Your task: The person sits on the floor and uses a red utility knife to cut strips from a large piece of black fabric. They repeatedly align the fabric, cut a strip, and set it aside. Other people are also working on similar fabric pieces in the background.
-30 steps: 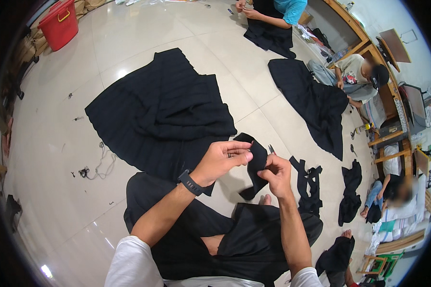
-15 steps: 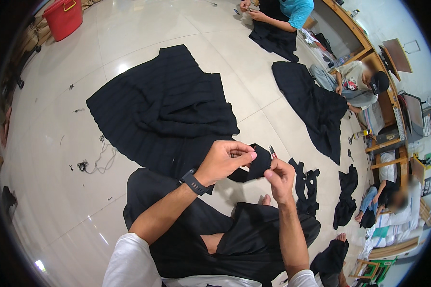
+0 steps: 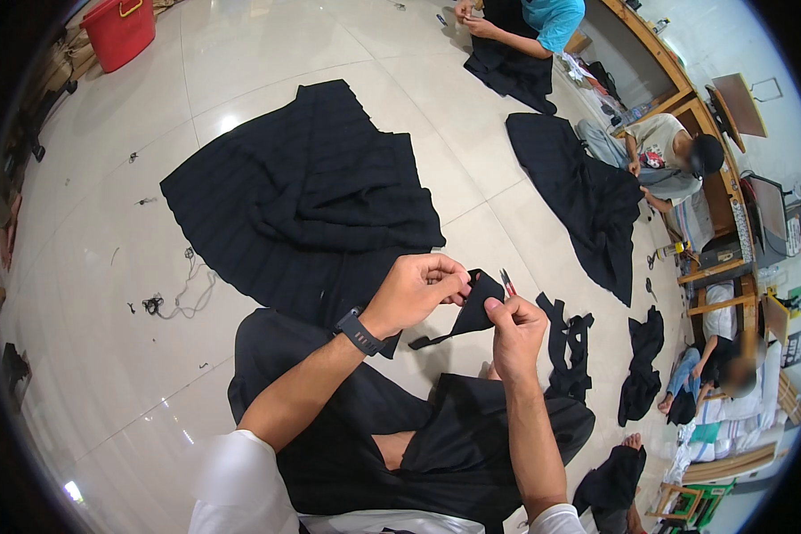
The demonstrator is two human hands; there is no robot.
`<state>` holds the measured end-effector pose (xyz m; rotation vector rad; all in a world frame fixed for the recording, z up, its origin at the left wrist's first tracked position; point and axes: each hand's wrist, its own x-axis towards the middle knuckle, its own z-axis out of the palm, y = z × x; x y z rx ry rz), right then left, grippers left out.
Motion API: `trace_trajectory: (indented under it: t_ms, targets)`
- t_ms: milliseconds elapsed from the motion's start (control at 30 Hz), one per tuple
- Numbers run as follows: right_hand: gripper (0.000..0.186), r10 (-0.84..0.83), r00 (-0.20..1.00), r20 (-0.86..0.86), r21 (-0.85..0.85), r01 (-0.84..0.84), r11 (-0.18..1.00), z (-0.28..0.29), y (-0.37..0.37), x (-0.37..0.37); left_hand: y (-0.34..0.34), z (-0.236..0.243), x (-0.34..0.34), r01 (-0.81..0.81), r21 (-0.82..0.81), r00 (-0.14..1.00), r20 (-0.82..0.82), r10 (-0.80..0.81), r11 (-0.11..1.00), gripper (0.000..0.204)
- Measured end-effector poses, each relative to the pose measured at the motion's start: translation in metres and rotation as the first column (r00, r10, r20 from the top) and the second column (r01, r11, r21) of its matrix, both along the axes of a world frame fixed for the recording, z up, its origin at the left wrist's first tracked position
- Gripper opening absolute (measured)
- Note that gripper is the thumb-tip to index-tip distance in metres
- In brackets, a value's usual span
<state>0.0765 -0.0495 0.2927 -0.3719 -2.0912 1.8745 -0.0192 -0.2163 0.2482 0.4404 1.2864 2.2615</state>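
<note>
A small strip of black cloth (image 3: pixel 479 304) is held up between my hands, over the floor beyond my lap. My right hand (image 3: pixel 518 336) pinches its right side between thumb and fingers. At its upper left edge, the fingers of my left hand (image 3: pixel 421 290) are pinched together; a dark watch sits on that wrist. One narrow end of the strip hangs down free to the lower left. Just beyond my right fingers shows a small pointed tool with red on it (image 3: pixel 508 283); whether it lies on the floor or touches the hand I cannot tell.
A large pleated black garment (image 3: pixel 303 187) lies on the tiled floor (image 3: pixel 89 294) ahead, near loose threads (image 3: pixel 178 298). Black cloth pieces (image 3: pixel 570 347) lie to the right. Several people sit along the right with dark cloth. A red bucket (image 3: pixel 120 34) stands far left.
The cloth strip has turned between my fingers, and its narrow end has dropped to hang lower left. My left hand has shifted slightly up and left.
</note>
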Motion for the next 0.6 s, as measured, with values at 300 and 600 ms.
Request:
trace_trajectory:
  t_ms: [300, 600]
  targets:
    - [0.035, -0.087, 0.996, 0.005, -0.139, 0.087, 0.986, -0.013, 0.008, -0.002, -0.005, 0.002, -0.006, -0.1, 0.487, 0.913, 0.392, -0.115, 0.868, 0.013]
    - [0.032, -0.25, 0.953, 0.172, -0.428, 0.301, 0.852, -0.016, 0.03, 0.003, -0.069, 0.012, -0.027, -0.534, -0.3, 0.508, -0.861, 0.016, 0.79, 0.01]
